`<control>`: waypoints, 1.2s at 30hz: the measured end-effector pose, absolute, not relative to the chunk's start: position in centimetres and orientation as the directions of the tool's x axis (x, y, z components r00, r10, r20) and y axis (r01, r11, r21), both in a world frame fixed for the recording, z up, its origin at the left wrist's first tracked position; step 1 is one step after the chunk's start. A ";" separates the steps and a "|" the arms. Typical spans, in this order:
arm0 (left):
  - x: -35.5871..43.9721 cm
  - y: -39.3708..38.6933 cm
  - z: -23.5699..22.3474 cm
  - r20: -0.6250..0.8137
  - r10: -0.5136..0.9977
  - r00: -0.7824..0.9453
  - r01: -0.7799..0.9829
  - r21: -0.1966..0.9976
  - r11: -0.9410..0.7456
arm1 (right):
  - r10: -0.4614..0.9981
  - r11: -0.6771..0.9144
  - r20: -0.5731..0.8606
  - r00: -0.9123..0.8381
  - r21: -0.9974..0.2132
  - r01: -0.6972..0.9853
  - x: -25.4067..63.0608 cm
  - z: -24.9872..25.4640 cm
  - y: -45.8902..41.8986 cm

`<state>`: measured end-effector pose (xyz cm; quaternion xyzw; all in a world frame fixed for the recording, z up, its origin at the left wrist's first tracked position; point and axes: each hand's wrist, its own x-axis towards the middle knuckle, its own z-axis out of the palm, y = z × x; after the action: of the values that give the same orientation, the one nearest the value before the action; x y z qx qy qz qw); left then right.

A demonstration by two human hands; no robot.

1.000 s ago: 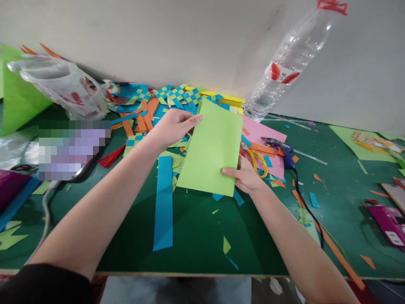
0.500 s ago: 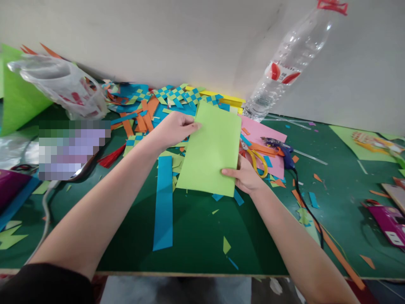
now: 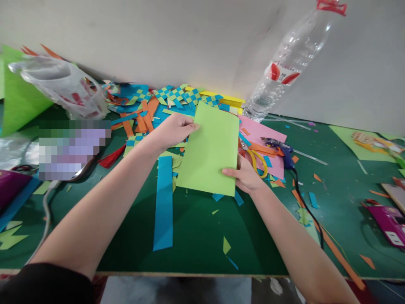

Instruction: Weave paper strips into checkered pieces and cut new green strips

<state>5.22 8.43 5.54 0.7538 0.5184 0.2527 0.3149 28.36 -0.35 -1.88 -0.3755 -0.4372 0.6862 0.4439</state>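
Smooth matt green paper (image 3: pixel 211 147) at centre; glossy clear plastic bottle (image 3: pixel 278 76), upper right; smooth, slightly shiny table (image 3: pixel 196 236) below.

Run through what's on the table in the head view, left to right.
Plastic bag → red tassel → blue paper strip → light green sheet, held by the left hand and right hand → yellow-handled scissors → blue glue gun → purple item at the right edge.
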 end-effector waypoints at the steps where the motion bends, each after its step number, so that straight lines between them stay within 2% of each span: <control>1: 5.2 8.4 5.6 0.041 0.946 0.322 0.625 0.742 -0.244 | 0.941 -0.228 -0.133 -0.312 -0.930 -0.290 28.3 -1.9 -0.3; 6: 5.3 8.3 5.9 -0.003 0.964 0.265 0.655 0.734 -0.178 | 0.947 -0.272 -0.192 -0.258 -0.907 -0.323 28.3 -2.2 -0.1; 14: 4.9 8.8 5.5 0.047 0.961 0.274 0.698 0.677 -0.232 | 0.944 -0.300 -0.225 -0.240 -0.887 -0.352 28.0 -2.6 0.0; 25: 4.5 9.5 5.0 0.106 0.954 0.279 0.727 0.626 -0.282 | 0.939 -0.308 -0.239 -0.245 -0.904 -0.298 27.7 -2.5 -0.1; 28: 4.5 9.7 4.6 0.109 0.964 0.242 0.721 0.645 -0.254 | 0.944 -0.296 -0.230 -0.238 -0.908 -0.296 27.6 -2.6 0.0; 33: 4.5 10.0 4.0 0.067 0.986 0.155 0.635 0.758 -0.152 | 0.946 -0.290 -0.228 -0.231 -0.914 -0.283 27.5 -2.7 0.0; 36: 4.5 10.1 3.8 0.057 0.988 0.140 0.631 0.764 -0.133 | 0.934 -0.315 -0.251 -0.254 -0.913 -0.257 27.6 -2.7 0.0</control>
<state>4.47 10.10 3.80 0.6922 0.5851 0.2959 0.3017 27.63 0.02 -2.74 -0.4304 -0.3930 0.6873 0.4334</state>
